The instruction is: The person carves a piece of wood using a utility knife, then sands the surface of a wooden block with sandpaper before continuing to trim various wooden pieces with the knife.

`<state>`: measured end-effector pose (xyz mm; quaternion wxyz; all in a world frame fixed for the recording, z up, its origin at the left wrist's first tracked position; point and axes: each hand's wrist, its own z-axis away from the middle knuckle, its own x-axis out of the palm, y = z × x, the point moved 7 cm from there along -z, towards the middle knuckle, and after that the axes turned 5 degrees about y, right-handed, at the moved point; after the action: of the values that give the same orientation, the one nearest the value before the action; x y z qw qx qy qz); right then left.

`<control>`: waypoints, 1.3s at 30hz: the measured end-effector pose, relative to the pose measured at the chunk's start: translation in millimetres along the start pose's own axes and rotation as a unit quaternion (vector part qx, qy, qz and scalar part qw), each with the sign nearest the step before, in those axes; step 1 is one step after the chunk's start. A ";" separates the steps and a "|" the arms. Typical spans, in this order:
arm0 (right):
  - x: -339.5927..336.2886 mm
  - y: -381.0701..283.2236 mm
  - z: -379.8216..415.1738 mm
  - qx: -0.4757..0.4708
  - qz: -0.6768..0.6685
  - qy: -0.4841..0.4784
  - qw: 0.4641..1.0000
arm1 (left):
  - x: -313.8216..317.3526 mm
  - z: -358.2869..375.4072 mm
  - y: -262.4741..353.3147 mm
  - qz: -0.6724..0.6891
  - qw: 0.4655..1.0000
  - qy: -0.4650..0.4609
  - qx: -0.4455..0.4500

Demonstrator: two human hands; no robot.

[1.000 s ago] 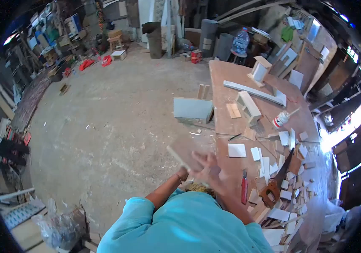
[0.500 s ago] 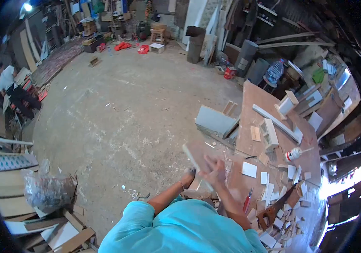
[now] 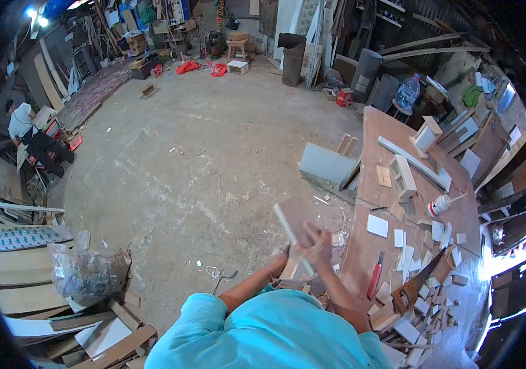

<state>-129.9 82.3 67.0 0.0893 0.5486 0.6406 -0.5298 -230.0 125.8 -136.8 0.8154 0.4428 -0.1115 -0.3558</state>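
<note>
My right hand (image 3: 317, 248) is closed on a flat wooden board (image 3: 295, 222) with a pale edge, its fingers lying across the lower part of the face. The board is tilted in front of my body, above the floor beside the workbench. Close to its lower left edge, my left hand (image 3: 279, 262) is curled, next to a light wood piece (image 3: 290, 268). What its fingers grip is partly hidden and I cannot tell what it is. To the right of my right forearm lies a red-handled tool (image 3: 375, 277) on the workbench (image 3: 361, 246).
A handsaw (image 3: 407, 295) lies among several wood offcuts on the bench. Farther along are a glue bottle (image 3: 439, 205) and a small wooden frame (image 3: 403, 177). A white panel (image 3: 325, 165) stands by the bench. A plastic bag (image 3: 91, 273) sits at left; a person (image 3: 32, 135) works beyond.
The view has turned slightly left, so the surroundings sit farther right in it. Both hands stay at the board, which keeps nearly the same tilt.
</note>
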 end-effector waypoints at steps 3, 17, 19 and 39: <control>1.7 -50.7 37.0 -0.034 0.016 -0.059 0.998 | -13.3 13.8 15.3 0.391 0.903 -0.089 0.152; -22.8 -39.8 44.9 0.002 -0.087 0.026 0.996 | 15.2 31.1 0.9 0.302 0.916 -0.231 0.125; -29.1 -80.5 61.7 -0.077 -0.106 -0.007 0.991 | 16.5 13.1 7.0 0.179 0.873 -0.255 0.376; -98.1 30.7 22.3 0.048 -0.103 0.205 0.972 | -7.3 69.7 81.8 -0.096 0.994 0.051 0.023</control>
<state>-78.3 0.3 107.9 -0.1254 0.5798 0.6724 -0.4426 -230.5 114.9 -29.7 0.7719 0.4876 -0.0350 -0.4065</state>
